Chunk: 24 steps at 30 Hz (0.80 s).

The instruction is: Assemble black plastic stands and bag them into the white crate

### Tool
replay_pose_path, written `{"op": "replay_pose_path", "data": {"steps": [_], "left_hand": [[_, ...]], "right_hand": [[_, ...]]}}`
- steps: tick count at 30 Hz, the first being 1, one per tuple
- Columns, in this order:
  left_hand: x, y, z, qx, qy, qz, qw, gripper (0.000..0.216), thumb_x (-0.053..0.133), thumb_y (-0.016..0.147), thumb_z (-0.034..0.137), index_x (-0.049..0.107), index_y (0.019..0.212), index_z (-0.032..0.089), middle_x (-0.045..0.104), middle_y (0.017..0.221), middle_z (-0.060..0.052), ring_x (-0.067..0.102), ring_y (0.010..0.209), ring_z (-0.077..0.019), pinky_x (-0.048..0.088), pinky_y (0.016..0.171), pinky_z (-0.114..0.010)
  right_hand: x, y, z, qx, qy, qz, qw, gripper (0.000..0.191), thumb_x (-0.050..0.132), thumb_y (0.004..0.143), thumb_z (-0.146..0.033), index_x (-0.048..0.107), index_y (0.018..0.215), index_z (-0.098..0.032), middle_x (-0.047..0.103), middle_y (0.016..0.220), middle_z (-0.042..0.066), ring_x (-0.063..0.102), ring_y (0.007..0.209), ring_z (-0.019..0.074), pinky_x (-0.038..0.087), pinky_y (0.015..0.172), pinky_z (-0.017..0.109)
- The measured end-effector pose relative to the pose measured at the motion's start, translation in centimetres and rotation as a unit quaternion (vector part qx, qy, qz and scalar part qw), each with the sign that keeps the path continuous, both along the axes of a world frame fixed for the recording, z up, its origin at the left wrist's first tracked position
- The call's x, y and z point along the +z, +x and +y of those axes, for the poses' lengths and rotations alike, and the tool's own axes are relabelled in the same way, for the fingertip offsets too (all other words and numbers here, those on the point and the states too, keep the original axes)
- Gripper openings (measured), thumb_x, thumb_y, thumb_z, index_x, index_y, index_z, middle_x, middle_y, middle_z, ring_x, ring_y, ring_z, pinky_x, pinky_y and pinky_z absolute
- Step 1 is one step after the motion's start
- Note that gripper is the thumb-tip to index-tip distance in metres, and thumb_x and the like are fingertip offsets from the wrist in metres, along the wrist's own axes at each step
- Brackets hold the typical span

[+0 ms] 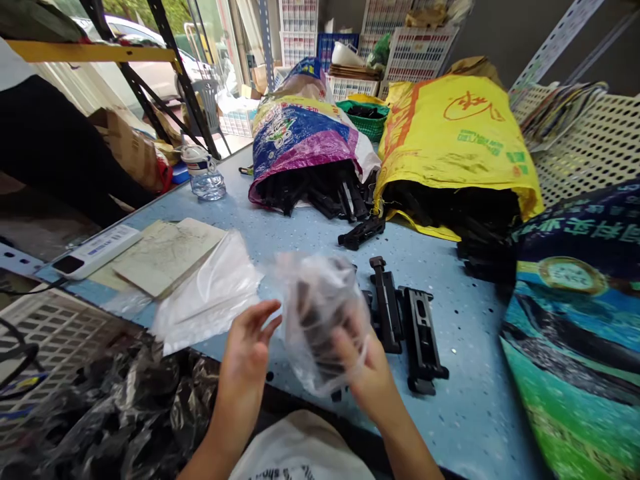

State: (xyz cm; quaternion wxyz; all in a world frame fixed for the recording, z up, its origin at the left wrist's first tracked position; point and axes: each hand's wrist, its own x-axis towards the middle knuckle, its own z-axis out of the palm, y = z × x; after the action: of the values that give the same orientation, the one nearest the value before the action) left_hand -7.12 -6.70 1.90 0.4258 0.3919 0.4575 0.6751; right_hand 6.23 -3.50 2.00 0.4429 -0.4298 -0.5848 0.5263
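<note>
Gripping the clear plastic bag (323,337) at its four o'clock side, the right hand (363,347) holds it over the bench (475,353). The left hand (251,340), fingers parted and holding nothing, has the bag at two o'clock, just beside its fingertips; contact is unclear. The bag's blurred long axis runs roughly eleven to five.

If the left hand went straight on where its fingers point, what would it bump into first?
Probably the clear plastic bag in the right hand. The left hand points up and across toward it, but one picture can't show depth well, so it might pass in front or behind.
</note>
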Motion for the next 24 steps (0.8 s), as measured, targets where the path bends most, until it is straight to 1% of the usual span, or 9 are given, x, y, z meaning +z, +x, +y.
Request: {"op": "replay_pose_path", "data": {"steps": [2, 4, 8, 10, 12, 15, 18, 22, 24], "left_hand": [[0.1, 0.8, 1.2, -0.038, -0.056, -0.078, 0.995, 0.046, 0.063, 0.059, 0.048, 0.052, 0.095, 0.02, 0.057, 0.095, -0.003, 0.053, 0.089, -0.017, 0.043, 0.078, -0.026], [0.3, 1.1, 2.5, -0.048, -0.123, -0.106, 0.986, 0.04, 0.069, 0.056, 0.038, 0.055, 0.087, 0.017, 0.061, 0.078, -0.001, 0.057, 0.071, -0.0137, 0.046, 0.066, -0.023], [1.0, -0.1, 3.9, 0.047, -0.18, -0.192, 0.964, 0.028, 0.069, 0.057, 0.027, 0.054, 0.077, 0.015, 0.058, 0.059, 0.004, 0.054, 0.05, -0.0082, 0.046, 0.051, -0.018], [1.1, -0.6, 3.8, 0.086, -0.16, -0.229, 0.956, 0.029, 0.07, 0.055, 0.027, 0.053, 0.076, 0.016, 0.057, 0.056, 0.005, 0.055, 0.05, -0.0086, 0.046, 0.051, -0.018], [1.0, -0.7, 3.3, 0.062, -0.153, -0.233, 0.958, 0.031, 0.07, 0.055, 0.028, 0.053, 0.078, 0.016, 0.059, 0.059, 0.004, 0.057, 0.054, -0.0102, 0.047, 0.052, -0.019], [0.2, -0.1, 2.0, -0.023, -0.169, -0.217, 0.961, 0.035, 0.069, 0.056, 0.029, 0.053, 0.083, 0.014, 0.063, 0.069, -0.002, 0.059, 0.064, -0.0134, 0.047, 0.061, -0.023], [-1.1, -1.1, 0.0, 0.03, -0.194, -0.199, 0.96, 0.036, 0.066, 0.059, 0.029, 0.049, 0.088, 0.015, 0.061, 0.07, -0.001, 0.058, 0.064, -0.013, 0.046, 0.062, -0.024], [-3.4, -7.5, -5.0, 0.062, -0.247, -0.029, 0.967, 0.053, 0.069, 0.053, 0.023, 0.048, 0.101, 0.018, 0.06, 0.093, -0.002, 0.054, 0.087, -0.0184, 0.042, 0.076, -0.027], [-5.0, -11.5, -8.9, 0.058, -0.34, 0.073, 0.936, 0.061, 0.072, 0.046, 0.015, 0.051, 0.103, 0.02, 0.057, 0.103, -0.001, 0.049, 0.097, -0.0214, 0.037, 0.085, -0.029]], "right_hand": [[0.6, -0.9, -0.1, 0.007, 0.069, -0.077, 0.995, 0.032, 0.045, 0.081, -0.03, 0.046, 0.111, -0.022, 0.047, 0.115, 0.006, 0.039, 0.11, 0.0212, 0.028, 0.094, 0.033], [0.8, -1.6, -0.3, 0.017, 0.088, -0.117, 0.989, 0.032, 0.044, 0.08, -0.025, 0.046, 0.111, -0.021, 0.049, 0.111, 0.007, 0.041, 0.108, 0.0213, 0.029, 0.093, 0.035], [-0.4, -1.6, -1.2, 0.099, 0.001, -0.07, 0.993, 0.041, 0.048, 0.077, -0.025, 0.04, 0.117, -0.022, 0.042, 0.121, 0.006, 0.039, 0.111, 0.0203, 0.031, 0.093, 0.036], [-1.2, -1.5, -1.8, 0.089, -0.041, -0.071, 0.993, 0.048, 0.053, 0.073, -0.026, 0.038, 0.118, -0.022, 0.039, 0.124, 0.006, 0.037, 0.112, 0.0218, 0.032, 0.093, 0.037], [-1.7, -2.0, -2.3, 0.06, -0.082, -0.079, 0.992, 0.045, 0.054, 0.071, -0.028, 0.039, 0.113, -0.021, 0.047, 0.114, 0.007, 0.044, 0.105, 0.0227, 0.038, 0.087, 0.038], [-2.0, -3.3, -2.6, 0.046, -0.089, -0.068, 0.993, 0.03, 0.048, 0.073, -0.03, 0.042, 0.101, -0.021, 0.053, 0.099, 0.005, 0.051, 0.093, 0.0207, 0.042, 0.079, 0.034], [-2.7, -4.4, -3.3, 0.085, -0.062, -0.085, 0.991, 0.033, 0.051, 0.071, -0.03, 0.037, 0.1, -0.021, 0.051, 0.098, 0.005, 0.051, 0.089, 0.019, 0.042, 0.078, 0.031], [-4.5, -4.5, -4.9, 0.143, -0.049, -0.153, 0.977, 0.04, 0.049, 0.072, -0.038, 0.036, 0.105, -0.019, 0.051, 0.087, 0.004, 0.053, 0.069, 0.0163, 0.045, 0.065, 0.029], [-5.7, -4.2, -4.8, 0.16, -0.004, -0.195, 0.968, 0.03, 0.044, 0.076, -0.04, 0.041, 0.098, -0.021, 0.052, 0.089, 0.005, 0.053, 0.072, 0.0174, 0.044, 0.064, 0.029]]}}
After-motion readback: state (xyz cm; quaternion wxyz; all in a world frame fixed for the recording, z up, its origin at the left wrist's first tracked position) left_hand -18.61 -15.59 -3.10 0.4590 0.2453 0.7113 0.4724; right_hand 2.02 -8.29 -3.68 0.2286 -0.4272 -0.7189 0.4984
